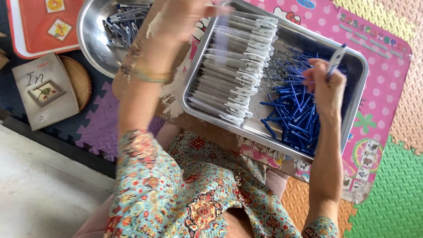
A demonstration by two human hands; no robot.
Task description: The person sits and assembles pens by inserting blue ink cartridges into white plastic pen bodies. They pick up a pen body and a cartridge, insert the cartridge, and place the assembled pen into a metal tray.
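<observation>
Head view, looking down. Left hand (185, 17): raised over the far left corner of the metal tray (352, 110), blurred; pinching a clear pen barrel (221, 37), itself blurred, above the stacked barrels. Right hand (327, 86): fingers closed, pinching an assembled pen (336, 59) upright, above the right half of the tray. Metal tray: rectangular, set on a low pink desk (383, 88) with dotted print, tilted toward the desk's near edge. Left half of tray: rows of clear pen barrels with white clips (233, 75), laid side by side. Right half of tray: loose heap of blue refills (293, 119), piled toward the near right corner. Round metal bowl (90, 39): beyond the desk's far left corner, holding finished pens (125, 22). Floor: foam puzzle mats (396, 189) in green, orange and purple; small book (44, 90) and red board (39, 26) at left.
</observation>
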